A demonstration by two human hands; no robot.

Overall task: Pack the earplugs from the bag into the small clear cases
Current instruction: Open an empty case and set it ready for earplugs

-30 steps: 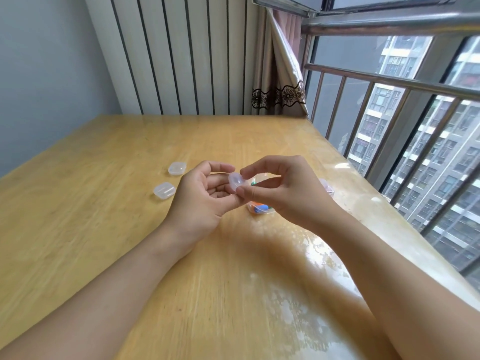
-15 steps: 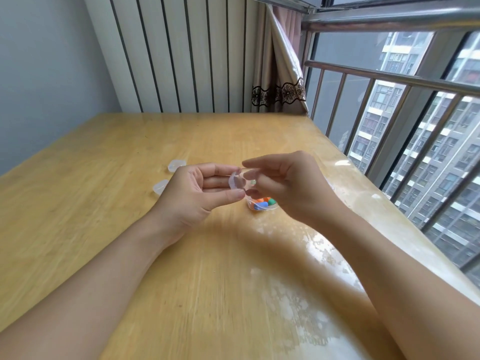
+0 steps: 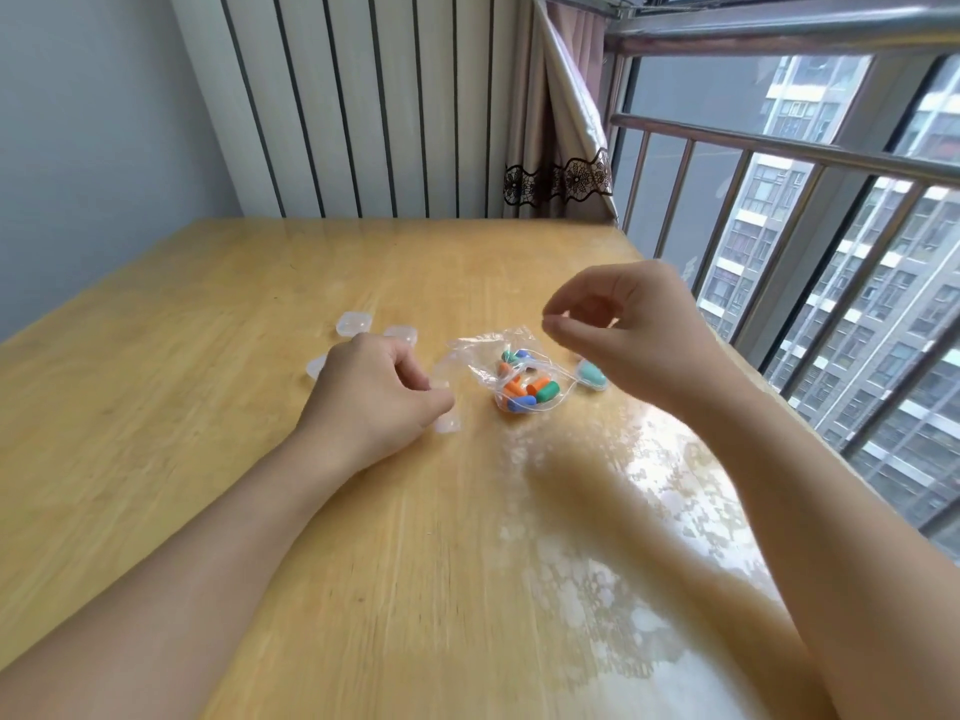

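1. Bag (image 3: 511, 374) of earplugs (image 3: 527, 389): lies on table (image 3: 208, 356), between both hands.
2. Left hand (image 3: 374, 397): curled, resting on an open clear case (image 3: 448, 422); actual grip cannot be told.
3. Right hand (image 3: 618, 330): raised, fingertips pinched, contents indiscernible.
4. Filled case (image 3: 592, 376): just beside the bag.

A glossy wooden table (image 3: 218, 407) spreads under both hands. Beyond them stands a white ribbed wall panel (image 3: 363, 106), with a grey wall (image 3: 93, 127) to the left. Right of the right hand, a metal railing (image 3: 810, 163) fronts daylit apartment towers (image 3: 779, 210); a lace-trimmed curtain (image 3: 558, 148) hangs in the corner.
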